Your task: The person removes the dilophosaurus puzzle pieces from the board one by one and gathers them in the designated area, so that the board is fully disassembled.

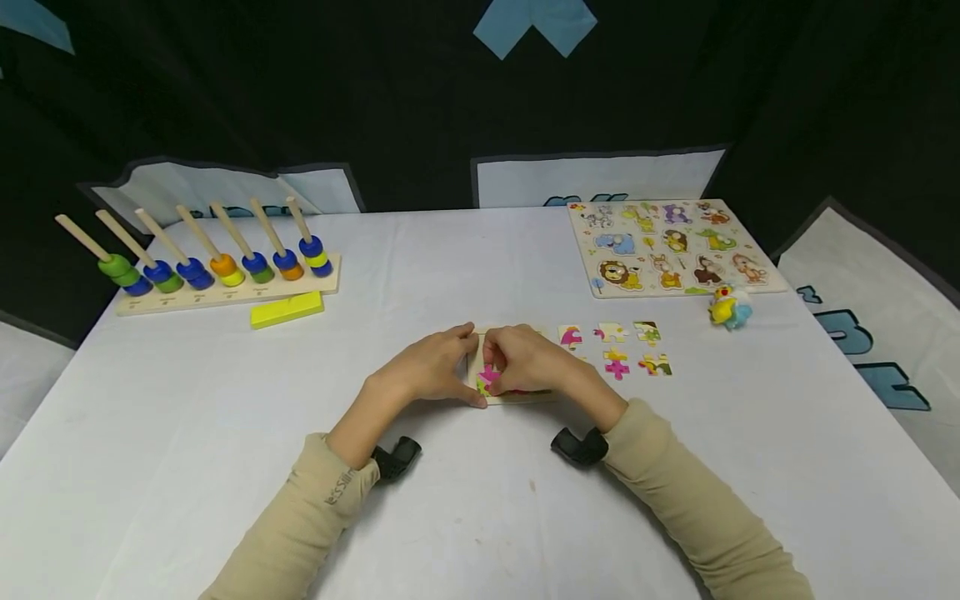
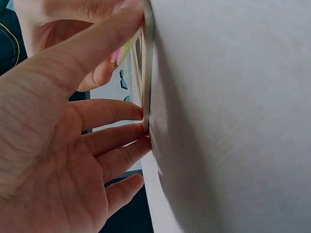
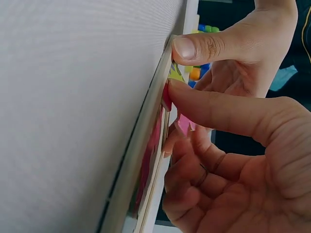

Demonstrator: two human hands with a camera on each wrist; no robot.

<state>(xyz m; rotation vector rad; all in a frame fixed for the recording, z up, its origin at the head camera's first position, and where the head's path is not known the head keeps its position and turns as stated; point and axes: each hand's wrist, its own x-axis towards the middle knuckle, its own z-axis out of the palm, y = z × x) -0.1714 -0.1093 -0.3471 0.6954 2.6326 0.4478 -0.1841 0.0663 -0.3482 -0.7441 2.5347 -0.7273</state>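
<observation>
A shallow wooden puzzle board (image 1: 525, 400) lies at the middle of the table, partly hidden by both hands. My left hand (image 1: 431, 367) holds its left end, the thumb at the near corner and the fingers along the far side. Over the board's left part, my right hand (image 1: 528, 358) pinches a pink puzzle piece (image 1: 489, 373) between thumb and fingers. In the right wrist view, pink and yellow-green pieces show within the board's rim (image 3: 127, 187). Loose puzzle pieces (image 1: 617, 364) with pink, yellow and green print lie just right of the board.
At the left back stands a wooden peg stand (image 1: 225, 293) with coloured rings, a yellow block (image 1: 287, 310) before it. An animal puzzle board (image 1: 671, 250) lies at the right back, with a small yellow-and-blue toy (image 1: 730, 308) at its near corner. Dark cloth (image 1: 420, 108) hangs behind.
</observation>
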